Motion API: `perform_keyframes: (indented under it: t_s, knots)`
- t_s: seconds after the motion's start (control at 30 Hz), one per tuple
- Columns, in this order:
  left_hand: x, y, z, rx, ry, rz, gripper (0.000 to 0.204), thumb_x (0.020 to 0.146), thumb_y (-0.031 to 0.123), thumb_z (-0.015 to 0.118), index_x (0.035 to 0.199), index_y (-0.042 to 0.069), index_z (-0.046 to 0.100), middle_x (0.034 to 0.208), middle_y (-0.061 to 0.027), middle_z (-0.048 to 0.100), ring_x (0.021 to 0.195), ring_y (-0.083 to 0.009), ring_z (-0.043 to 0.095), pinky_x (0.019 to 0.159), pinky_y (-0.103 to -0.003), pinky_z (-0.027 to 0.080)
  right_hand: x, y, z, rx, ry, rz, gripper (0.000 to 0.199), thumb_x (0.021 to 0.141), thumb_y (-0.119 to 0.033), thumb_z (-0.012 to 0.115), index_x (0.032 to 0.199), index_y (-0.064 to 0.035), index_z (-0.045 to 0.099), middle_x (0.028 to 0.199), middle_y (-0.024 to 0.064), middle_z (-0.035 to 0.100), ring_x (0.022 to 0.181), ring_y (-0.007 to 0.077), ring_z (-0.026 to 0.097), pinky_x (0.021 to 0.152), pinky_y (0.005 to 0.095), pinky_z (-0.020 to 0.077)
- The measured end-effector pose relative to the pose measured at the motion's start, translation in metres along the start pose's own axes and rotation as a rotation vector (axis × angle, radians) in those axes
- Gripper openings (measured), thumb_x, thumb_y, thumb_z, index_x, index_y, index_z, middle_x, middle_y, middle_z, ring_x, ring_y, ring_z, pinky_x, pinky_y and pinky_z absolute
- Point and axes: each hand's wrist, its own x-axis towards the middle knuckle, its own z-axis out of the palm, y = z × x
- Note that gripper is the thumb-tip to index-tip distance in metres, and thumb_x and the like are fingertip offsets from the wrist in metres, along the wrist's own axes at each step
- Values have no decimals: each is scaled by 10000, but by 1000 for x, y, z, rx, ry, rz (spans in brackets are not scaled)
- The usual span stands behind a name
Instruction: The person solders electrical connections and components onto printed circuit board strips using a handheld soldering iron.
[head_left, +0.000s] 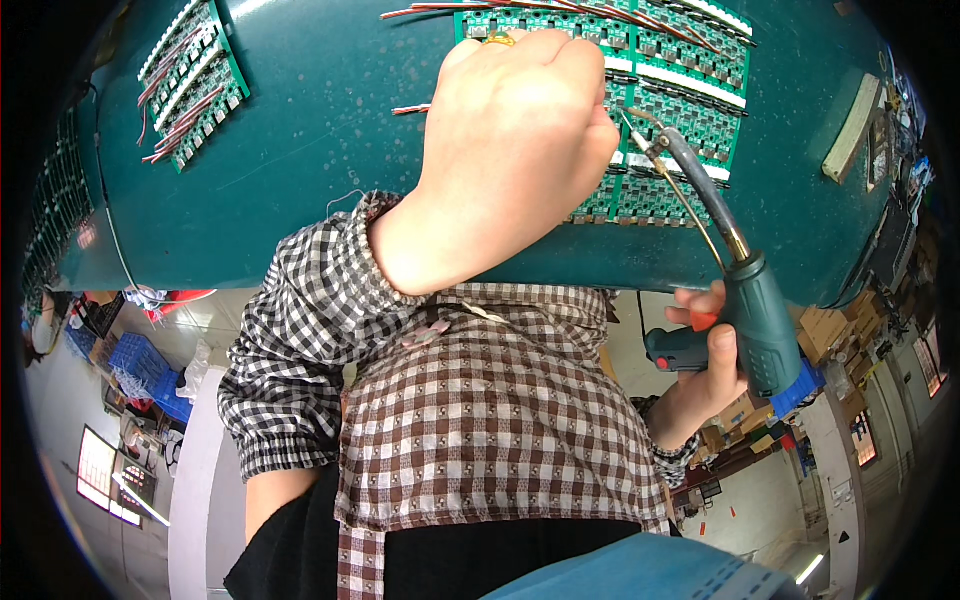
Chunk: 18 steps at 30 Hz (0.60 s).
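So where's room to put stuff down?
The widest bare patch of green table lies between the small boards and the left hand; a narrower one, between the big boards and pale block. Crowded: the big boards, with wires, left hand and soldering gun.

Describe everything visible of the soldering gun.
The soldering gun has a dark green, plastic-looking body, a handle with a small red button, an orange-red trigger and a blue rear end. A dark, metal-looking tube runs forward, with a thinner one alongside, toward a narrow tip. The right hand holds it pointing away and leftward, tip near the green circuit boards; whether it touches them is unclear.
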Motion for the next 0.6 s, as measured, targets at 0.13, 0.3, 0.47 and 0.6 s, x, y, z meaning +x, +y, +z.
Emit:
perform_keyframes:
  t_s: [0.13, 0.3, 0.47, 0.6]
  knots:
    - [0, 1, -1, 24, 9, -5, 135, 622, 13, 635, 659, 77, 522, 584, -19, 481, 541, -187, 496, 536, -314, 371, 1, 1, 0, 34, 1, -4, 497, 749, -220, 696, 1066, 122, 523, 808, 162, 619, 710, 283, 640, 598, 359, 578]
    - [-1, 1, -2, 45, 2, 14, 127, 627, 20, 638, 661, 82, 533, 588, -13, 486, 553, -185, 502, 547, -315, 368, -3, 5, -3, 32, -8, 4, 492, 749, -215, 693, 1069, 119, 525, 805, 156, 614, 721, 277, 635, 604, 356, 577]
    - [-1, 1, -1, 57, 0, 18, 122, 630, 24, 638, 660, 87, 537, 580, -12, 489, 551, -184, 504, 541, -318, 360, -3, 1, 0, 4, -5, -14, 459, 737, -196, 695, 1041, 113, 542, 778, 142, 601, 703, 255, 622, 604, 352, 567]
    - [-2, 1, 1, 65, -1, 4, 129, 623, 21, 639, 655, 88, 533, 568, -10, 485, 538, -182, 498, 537, -317, 355, -3, 3, -2, 2, -16, -14, 449, 734, -189, 695, 1035, 109, 546, 768, 133, 598, 691, 244, 619, 607, 351, 557]
